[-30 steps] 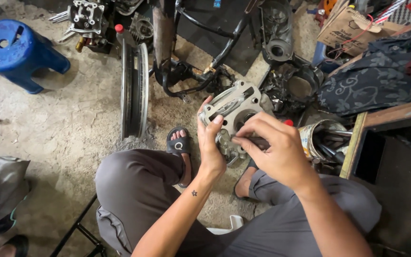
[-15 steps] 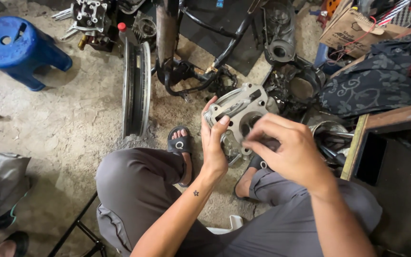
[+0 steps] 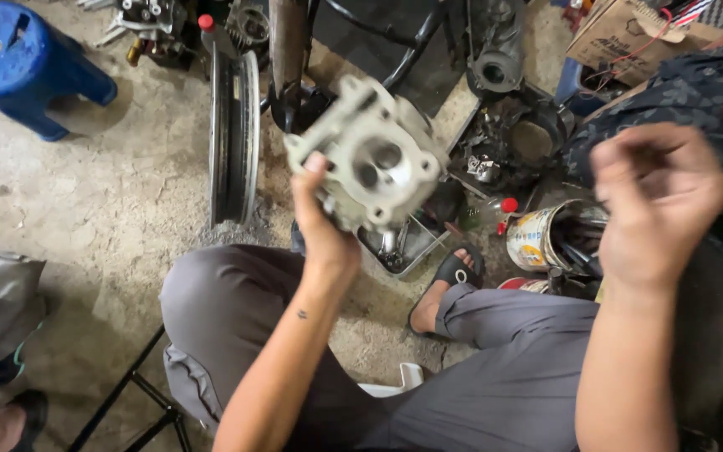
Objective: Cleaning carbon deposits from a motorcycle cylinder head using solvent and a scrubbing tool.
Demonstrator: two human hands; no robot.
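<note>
I hold a grey metal engine part (image 3: 367, 159) up in my left hand (image 3: 324, 230), above my knees and the concrete floor (image 3: 110, 192). My fingers wrap its lower left corner, the thumb lying up along its left edge. The part is a blocky casting, tilted so its flat face with the round openings points toward me and a little to the right. Its longer side runs from upper left down to lower right.

My right hand (image 3: 654, 201) is off to the right of the part, well apart from it and at about the same height. The fingers are curled loosely together; the hand is blurred, so I cannot tell whether it pinches something small or is bare. The left hand is the one on the part; the right would have to cross leftward to reach the open face.

Below the part, on the floor between my feet, sits a small metal tray (image 3: 403, 247) with tools. A tin can (image 3: 537, 238) stands just right of it, a wheel (image 3: 234, 134) stands on edge to the left, and a blue stool (image 3: 23, 59) is at the far left corner.
</note>
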